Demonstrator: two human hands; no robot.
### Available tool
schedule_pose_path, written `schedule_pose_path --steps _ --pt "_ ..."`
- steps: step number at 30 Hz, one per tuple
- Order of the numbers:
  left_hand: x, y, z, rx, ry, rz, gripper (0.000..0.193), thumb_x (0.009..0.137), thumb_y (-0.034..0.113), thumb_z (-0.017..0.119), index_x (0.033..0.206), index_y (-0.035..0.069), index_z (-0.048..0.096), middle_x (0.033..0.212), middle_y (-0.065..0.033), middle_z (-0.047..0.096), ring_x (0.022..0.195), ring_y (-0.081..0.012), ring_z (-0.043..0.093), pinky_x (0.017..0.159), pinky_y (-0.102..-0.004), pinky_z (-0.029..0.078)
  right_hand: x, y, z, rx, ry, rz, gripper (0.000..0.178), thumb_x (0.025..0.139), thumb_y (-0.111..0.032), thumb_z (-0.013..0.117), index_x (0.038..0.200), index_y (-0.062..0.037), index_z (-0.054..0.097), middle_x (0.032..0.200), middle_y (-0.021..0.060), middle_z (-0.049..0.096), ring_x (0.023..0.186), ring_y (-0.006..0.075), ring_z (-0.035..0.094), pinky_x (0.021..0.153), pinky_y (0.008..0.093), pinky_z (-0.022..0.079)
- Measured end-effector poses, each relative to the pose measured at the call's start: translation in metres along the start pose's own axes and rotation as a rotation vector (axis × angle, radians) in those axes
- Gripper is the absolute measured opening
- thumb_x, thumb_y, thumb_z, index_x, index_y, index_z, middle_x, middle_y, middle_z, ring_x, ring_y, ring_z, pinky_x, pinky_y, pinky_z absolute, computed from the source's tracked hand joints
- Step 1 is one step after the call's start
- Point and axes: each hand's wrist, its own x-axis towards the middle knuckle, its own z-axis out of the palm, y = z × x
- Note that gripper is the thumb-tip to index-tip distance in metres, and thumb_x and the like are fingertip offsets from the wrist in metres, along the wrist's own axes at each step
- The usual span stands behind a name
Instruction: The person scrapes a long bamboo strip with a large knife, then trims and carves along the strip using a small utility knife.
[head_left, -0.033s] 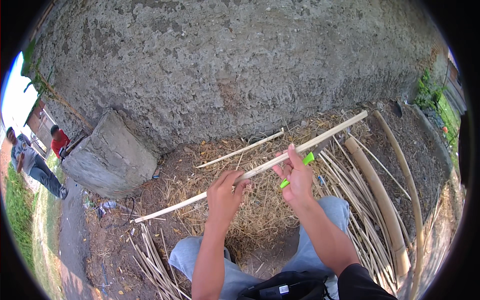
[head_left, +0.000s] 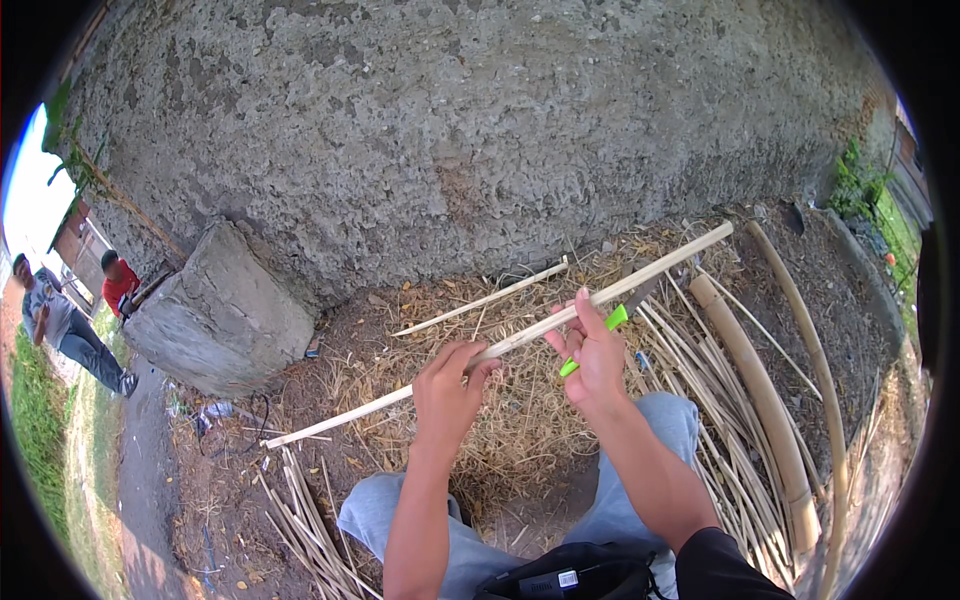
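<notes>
A long pale bamboo strip (head_left: 660,266) slants across in front of me, its far end up to the right. Around its middle closes my left hand (head_left: 450,385), thumb and fingers gripping it. My right hand (head_left: 592,355) holds a knife with a bright green handle (head_left: 617,318), and its fingers also touch the strip. The dark blade points up to the right, close under the strip. Below both hands lies a heap of thin shavings (head_left: 520,420) on the ground between my knees.
Split bamboo sticks (head_left: 715,400) lie in a pile at right, beside a thick bamboo pole (head_left: 760,400) and a curved pole (head_left: 810,350). More sticks (head_left: 305,520) lie at lower left. A rough wall (head_left: 500,130) and concrete block (head_left: 225,310) stand ahead. Two people (head_left: 75,320) are at far left.
</notes>
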Motion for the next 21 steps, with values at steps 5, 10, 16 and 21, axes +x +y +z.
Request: schedule_pose_path --steps 5,10,16,21 --pt "0.0018 -0.003 0.0001 -0.009 0.065 0.094 0.017 0.082 -0.001 0.071 0.099 0.001 0.071 0.091 -0.0127 0.071 0.075 -0.0295 0.068 0.066 -0.0362 0.052 -0.0001 -0.0011 0.0003 0.01 0.004 0.031 0.026 0.095 -0.03 0.069 0.089 -0.0054 0.06 0.083 0.0036 0.063 0.048 0.0012 0.037 0.065 0.0273 0.06" --pt "0.0038 -0.0032 -0.0004 0.037 0.113 0.165 0.016 0.083 -0.003 0.068 0.098 0.001 0.071 0.085 -0.0113 0.069 0.07 -0.0294 0.065 0.062 -0.0367 0.049 -0.0009 -0.0026 0.0013 -0.012 0.013 0.039 0.029 0.093 -0.03 0.072 0.092 -0.0033 0.061 0.084 0.0041 0.061 0.05 0.0018 0.039 0.063 0.0269 0.06" --pt "-0.0001 0.002 -0.0039 0.018 0.063 0.04 0.011 0.088 0.002 0.066 0.098 0.003 0.072 0.081 -0.0121 0.069 0.065 -0.0283 0.064 0.058 -0.0358 0.048 -0.0003 -0.0022 0.0012 -0.018 0.002 0.01 0.034 0.09 -0.03 0.075 0.098 -0.0005 0.061 0.085 0.0077 0.059 0.053 0.0026 0.043 0.066 0.0288 0.062" --pt "-0.0009 0.0036 -0.0059 0.055 0.031 -0.022 0.01 0.092 0.006 0.064 0.097 0.006 0.072 0.081 -0.0111 0.069 0.06 -0.0258 0.063 0.055 -0.0347 0.047 0.0 -0.0013 0.0013 -0.033 -0.018 -0.007 0.036 0.09 -0.031 0.075 0.098 0.0012 0.06 0.082 0.008 0.058 0.054 0.0037 0.046 0.069 0.031 0.063"
